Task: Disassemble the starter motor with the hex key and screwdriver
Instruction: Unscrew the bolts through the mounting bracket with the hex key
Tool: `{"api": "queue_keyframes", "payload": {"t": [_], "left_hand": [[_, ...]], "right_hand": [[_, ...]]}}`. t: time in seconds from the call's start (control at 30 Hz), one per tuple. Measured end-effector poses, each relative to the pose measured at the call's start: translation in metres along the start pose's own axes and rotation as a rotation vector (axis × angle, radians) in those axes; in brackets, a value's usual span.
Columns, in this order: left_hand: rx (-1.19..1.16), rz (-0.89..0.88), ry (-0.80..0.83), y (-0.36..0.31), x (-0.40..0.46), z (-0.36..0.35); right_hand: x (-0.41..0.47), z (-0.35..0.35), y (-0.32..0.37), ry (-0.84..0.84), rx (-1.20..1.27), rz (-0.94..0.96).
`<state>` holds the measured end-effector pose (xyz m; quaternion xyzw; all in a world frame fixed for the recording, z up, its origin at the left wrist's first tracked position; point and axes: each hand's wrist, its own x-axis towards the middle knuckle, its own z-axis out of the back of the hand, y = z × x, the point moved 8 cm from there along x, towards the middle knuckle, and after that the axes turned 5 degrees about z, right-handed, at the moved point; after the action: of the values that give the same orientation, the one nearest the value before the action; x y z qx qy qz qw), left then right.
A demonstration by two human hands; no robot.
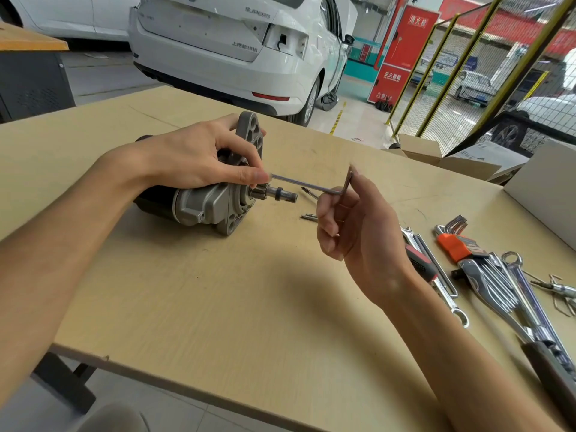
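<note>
From the head camera, looking down over the wooden table (218, 291), the starter motor (205, 204) lies on its side toward the far left, its black body pointing left and its shaft end pointing right. The left hand (193, 157) rests over the top of it, fingers curled around the grey housing, with the thumb and a fingertip pinching the far tip of the hex key (311, 186) just above the shaft. The hex key runs level from there to the right, and its bent short arm stands upright at the right hand (352, 226). That hand holds the bend between thumb and forefinger, the other fingers loosely curled in toward the palm.

Two small bolts (309, 216) lie on the table between the motor's shaft and the right hand; one is partly hidden behind the fingers. To the right of the right wrist lies a screwdriver (420, 266) with a red and black handle, beside a row of shiny wrenches (505, 294) and a set of hex keys in an orange holder (455, 244). A white car (237, 48) stands beyond the table.
</note>
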<state>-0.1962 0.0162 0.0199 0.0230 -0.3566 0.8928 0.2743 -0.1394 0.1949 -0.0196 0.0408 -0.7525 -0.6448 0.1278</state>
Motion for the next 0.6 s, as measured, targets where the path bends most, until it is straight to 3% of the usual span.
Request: {"api": "queue_keyframes", "payload": {"t": [0.23,0.6], "left_hand": [[0.002,0.007,-0.003,0.000,0.000,0.000],[0.008,0.008,-0.002,-0.003,-0.001,0.001]], "right_hand": [[0.000,-0.001,0.006,0.006,-0.001,0.138],[-0.004,0.004,0.014,-0.087,-0.236,0.236]]}}
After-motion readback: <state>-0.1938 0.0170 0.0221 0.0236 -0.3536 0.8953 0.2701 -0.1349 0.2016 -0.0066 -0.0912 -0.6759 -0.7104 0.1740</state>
